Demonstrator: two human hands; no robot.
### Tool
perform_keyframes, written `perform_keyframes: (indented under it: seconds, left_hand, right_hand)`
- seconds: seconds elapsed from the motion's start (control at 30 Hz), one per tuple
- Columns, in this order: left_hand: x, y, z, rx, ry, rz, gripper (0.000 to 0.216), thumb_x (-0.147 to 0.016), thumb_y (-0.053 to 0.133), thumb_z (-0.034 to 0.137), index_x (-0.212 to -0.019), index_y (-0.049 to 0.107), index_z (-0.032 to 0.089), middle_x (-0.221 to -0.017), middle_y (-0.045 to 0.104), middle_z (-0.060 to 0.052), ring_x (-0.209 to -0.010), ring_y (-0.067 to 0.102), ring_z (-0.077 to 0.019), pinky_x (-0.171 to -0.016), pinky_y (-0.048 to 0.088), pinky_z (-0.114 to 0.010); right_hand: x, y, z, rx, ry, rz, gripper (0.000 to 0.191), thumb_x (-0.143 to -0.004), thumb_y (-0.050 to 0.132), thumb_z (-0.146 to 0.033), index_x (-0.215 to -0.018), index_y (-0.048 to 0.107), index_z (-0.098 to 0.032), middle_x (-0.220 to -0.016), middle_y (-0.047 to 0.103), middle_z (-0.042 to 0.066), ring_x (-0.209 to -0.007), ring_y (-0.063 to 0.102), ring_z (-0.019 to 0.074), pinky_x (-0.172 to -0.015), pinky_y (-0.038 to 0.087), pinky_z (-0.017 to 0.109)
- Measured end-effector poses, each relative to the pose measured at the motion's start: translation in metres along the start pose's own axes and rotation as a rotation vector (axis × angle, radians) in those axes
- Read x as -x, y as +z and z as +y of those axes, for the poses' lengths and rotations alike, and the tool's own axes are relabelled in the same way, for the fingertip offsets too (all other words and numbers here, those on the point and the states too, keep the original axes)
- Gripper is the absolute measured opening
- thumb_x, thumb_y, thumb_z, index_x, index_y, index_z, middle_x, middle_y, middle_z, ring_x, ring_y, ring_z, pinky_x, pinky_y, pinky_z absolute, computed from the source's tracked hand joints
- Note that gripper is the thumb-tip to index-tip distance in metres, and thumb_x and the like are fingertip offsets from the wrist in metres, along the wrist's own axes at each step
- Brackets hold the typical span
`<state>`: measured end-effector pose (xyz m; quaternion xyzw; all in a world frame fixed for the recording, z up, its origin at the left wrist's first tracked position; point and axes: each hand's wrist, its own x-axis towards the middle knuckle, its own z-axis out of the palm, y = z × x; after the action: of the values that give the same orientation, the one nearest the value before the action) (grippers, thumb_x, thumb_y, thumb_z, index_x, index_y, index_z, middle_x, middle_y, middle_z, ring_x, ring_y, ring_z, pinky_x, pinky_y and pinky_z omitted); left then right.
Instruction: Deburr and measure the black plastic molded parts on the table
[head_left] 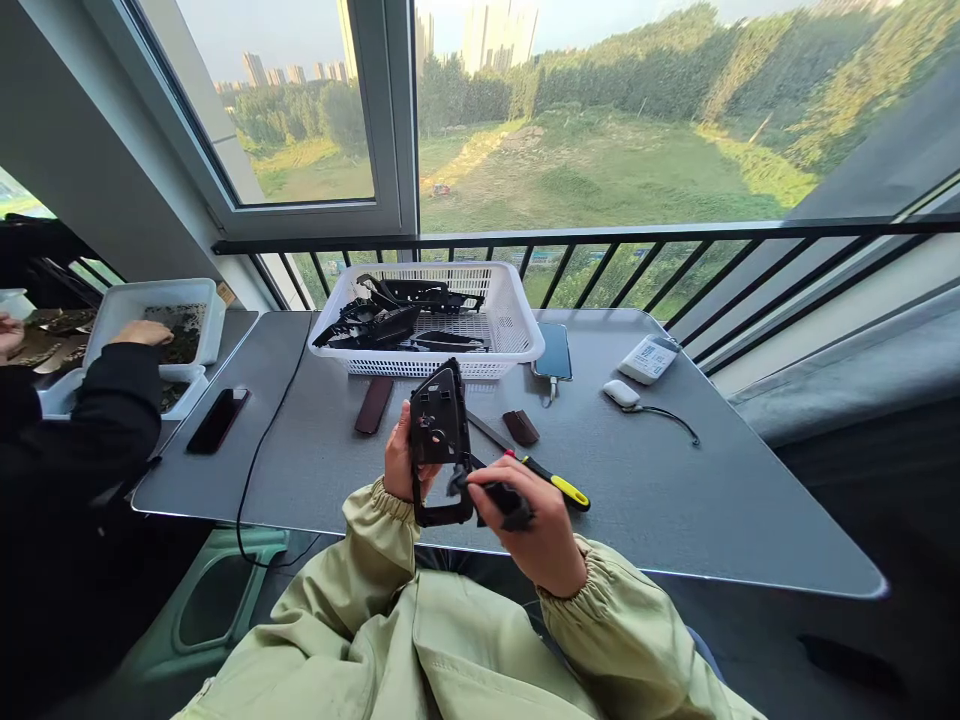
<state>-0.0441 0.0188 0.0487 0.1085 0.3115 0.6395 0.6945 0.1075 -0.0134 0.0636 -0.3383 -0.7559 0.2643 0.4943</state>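
Note:
My left hand (403,468) grips a black plastic trim panel (439,425) upright, its frame full of holes and clips. My right hand (525,530) is shut on a small black plastic piece (499,498), pressed near the panel's lower part. Just beyond that hand, a yellow-and-black screwdriver (559,488) appears to lie on the table, though the hand hides part of it. A thin metal tool (487,431) lies next to it. Two dark reddish-brown trim pieces (373,405) (520,428) rest on the grey table (660,500).
A white plastic basket (426,320) holds several black parts. Beyond it are a phone (553,351) on a cable, a white mouse (621,393) and a white device (649,358). At left, a co-worker's hand (139,333) rests on a white tray (157,335). A black phone (217,420) lies nearby.

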Motion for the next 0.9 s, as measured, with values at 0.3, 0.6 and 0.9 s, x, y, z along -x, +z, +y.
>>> perform_keyframes:
  seconds: [0.3,0.6,0.9]
  left_hand:
    - [-0.003,-0.004,0.000,-0.054,0.053,0.019,0.049,-0.076,0.065,0.057,-0.053,0.047,0.017,-0.032,0.040,0.007,-0.021,0.024,-0.0020,-0.024,0.013,-0.017]
    - [-0.005,-0.014,0.006,-0.107,0.103,0.171,0.049,-0.077,0.063,0.058,-0.054,0.047,0.017,-0.031,0.038,0.008,-0.021,0.025,-0.0032,-0.026,0.014,-0.018]
    - [-0.004,-0.029,0.013,-0.112,0.177,0.213,0.045,-0.080,0.061,0.054,-0.059,0.055,0.015,-0.034,0.046,0.006,-0.019,0.027,-0.0033,-0.024,0.016,-0.017]
  right_hand:
    - [-0.002,0.004,0.006,-0.003,-0.017,-0.139,0.008,-0.086,0.057,-0.016,-0.083,0.064,-0.020,-0.073,0.062,0.002,-0.062,0.059,0.0122,-0.058,0.049,0.022]
    - [-0.009,-0.005,0.024,-0.003,0.050,-0.255,0.012,-0.087,0.056,-0.023,-0.080,0.064,-0.019,-0.073,0.062,0.003,-0.063,0.059,0.0130,-0.061,0.050,0.024]
    - [-0.042,-0.004,0.125,0.460,0.393,-0.111,0.042,-0.083,0.057,-0.033,-0.119,0.057,-0.012,-0.115,0.062,0.019,-0.108,0.059,0.0314,-0.090,0.048,0.046]
